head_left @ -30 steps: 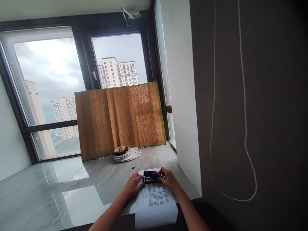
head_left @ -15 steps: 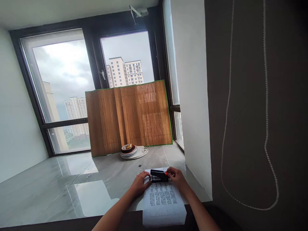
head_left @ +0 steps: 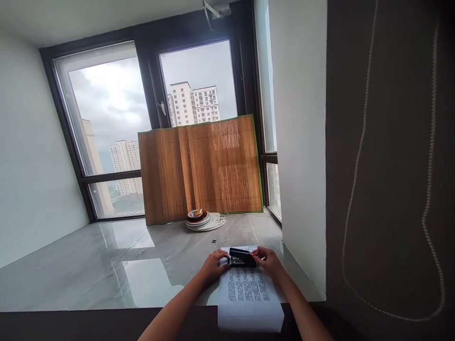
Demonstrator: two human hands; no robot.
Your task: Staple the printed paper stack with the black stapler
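Pinching stapler (head_left: pixel 245 258) at R end w/ R hand (head_left: pixel 270 263), touching L end w/ L hand (head_left: pixel 213 266) (can't tell if clamped); prob best keeping paper (head_left: pixel 249 316) flat beneath.

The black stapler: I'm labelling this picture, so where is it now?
The black stapler is low in the head view, just right of centre, over the printed sheet, between left hand and right hand.
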